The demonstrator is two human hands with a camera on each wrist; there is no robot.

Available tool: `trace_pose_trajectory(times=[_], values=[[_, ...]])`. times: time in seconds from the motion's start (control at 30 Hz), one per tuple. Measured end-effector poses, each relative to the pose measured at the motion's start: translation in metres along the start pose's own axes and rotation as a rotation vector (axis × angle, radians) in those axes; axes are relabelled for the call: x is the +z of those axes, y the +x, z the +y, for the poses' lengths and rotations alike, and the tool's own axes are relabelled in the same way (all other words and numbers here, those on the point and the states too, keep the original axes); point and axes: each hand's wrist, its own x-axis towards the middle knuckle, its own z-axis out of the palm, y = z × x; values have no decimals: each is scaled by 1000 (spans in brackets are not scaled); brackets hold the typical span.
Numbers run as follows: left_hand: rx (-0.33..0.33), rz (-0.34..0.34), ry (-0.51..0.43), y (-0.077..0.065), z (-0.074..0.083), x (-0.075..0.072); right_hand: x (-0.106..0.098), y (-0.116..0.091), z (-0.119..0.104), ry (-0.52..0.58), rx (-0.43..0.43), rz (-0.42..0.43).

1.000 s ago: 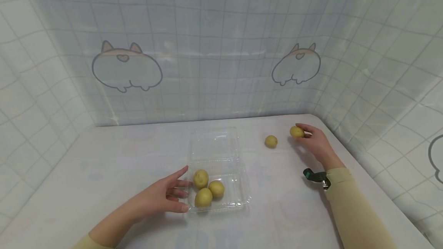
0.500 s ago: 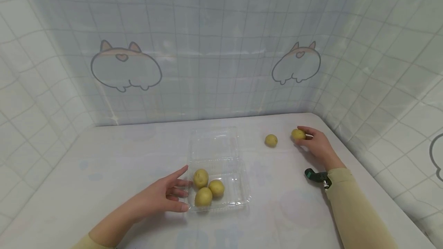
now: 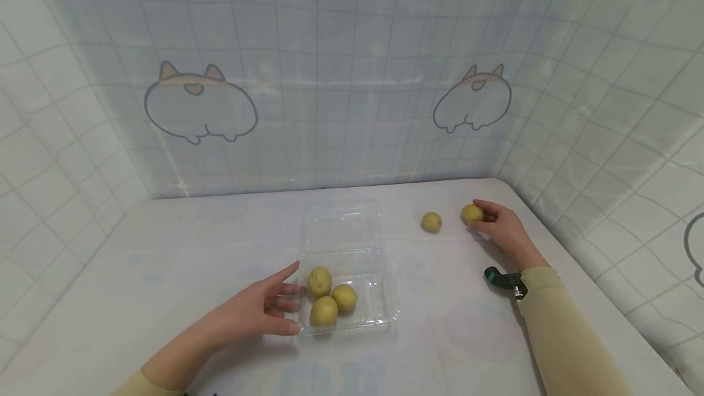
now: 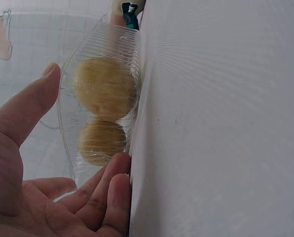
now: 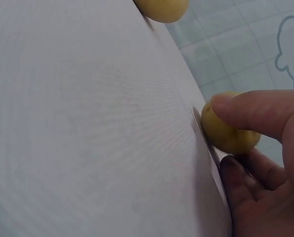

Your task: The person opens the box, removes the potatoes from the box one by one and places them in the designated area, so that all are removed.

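A clear plastic clamshell box (image 3: 370,307) stands on the table with its lid (image 3: 341,228) folded back. Three yellow potatoes (image 3: 324,311) sit at the left side of its base. My left hand (image 3: 264,305) rests at the box's left wall, thumb near the front corner and fingers spread along the side. In the left wrist view, two potatoes (image 4: 105,86) show through the ribbed wall. At the far right, my right hand (image 3: 499,225) holds a potato (image 5: 231,128) between thumb and fingers, low at the table surface. Another potato (image 3: 431,222) lies just left of it.
White cloth covers the table (image 3: 209,243). A tiled-pattern curtain (image 3: 341,96) with cartoon animals closes off the back and sides. The right wrist wears a dark green strap mount (image 3: 503,278).
My right hand has come slightly down and towards me with its potato, then stayed nearly in place. The left hand and box have not moved.
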Motion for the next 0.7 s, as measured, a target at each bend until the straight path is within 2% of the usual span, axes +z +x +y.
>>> trace_pose_trajectory(times=[0.2,0.7], values=[[23,-6,-11,0,0,0,2,0,0,6,-10,0],[15,-3,-28,0,3,0,2,-1,0,11,-31,5]])
